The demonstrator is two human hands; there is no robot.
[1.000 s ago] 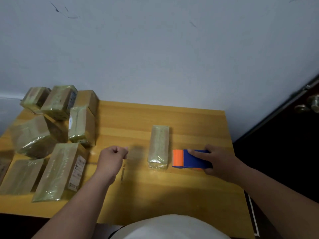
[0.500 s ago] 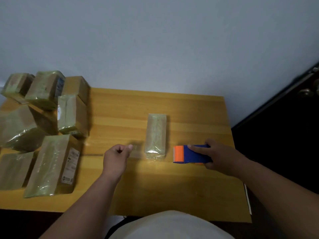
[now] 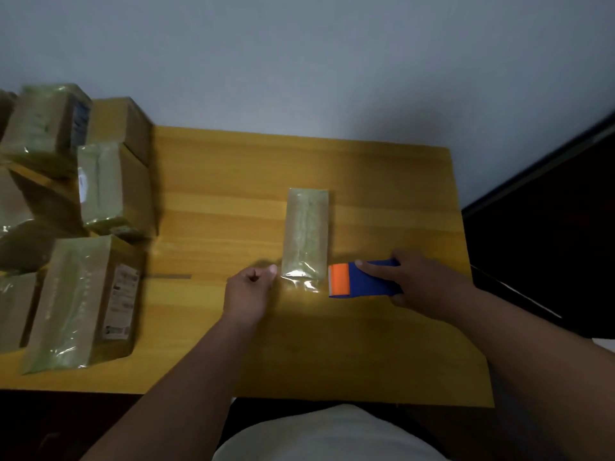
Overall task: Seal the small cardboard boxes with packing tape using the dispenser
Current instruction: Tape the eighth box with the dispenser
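My right hand (image 3: 429, 284) is gripping the blue tape dispenser (image 3: 364, 281), forefinger lying straight along its top, and its orange end is pointing left, just beside the near end of the small box (image 3: 305, 239). My left hand (image 3: 248, 292) is curling into a loose fist on the worktop (image 3: 219, 194) just left of that same near end; whether I am pinching a tape end in it I cannot tell.

The small box is lying lengthwise in the middle of the worktop, toward the right edge, already shining under clear tape that is crinkling loose at its near end. What is inside is hidden.

Along the left edge a heap of bigger cardboard boxes is sitting. The nearest one (image 3: 83, 304), at the front left corner, is wearing tape and a printed label. Behind it one (image 3: 111, 188) is standing taller, and another (image 3: 50, 124) is leaning at the back left corner. All are shut.

The worktop is yellow wood, standing against a pale wall (image 3: 299, 61). To the right a dark door (image 3: 549, 227) is showing.
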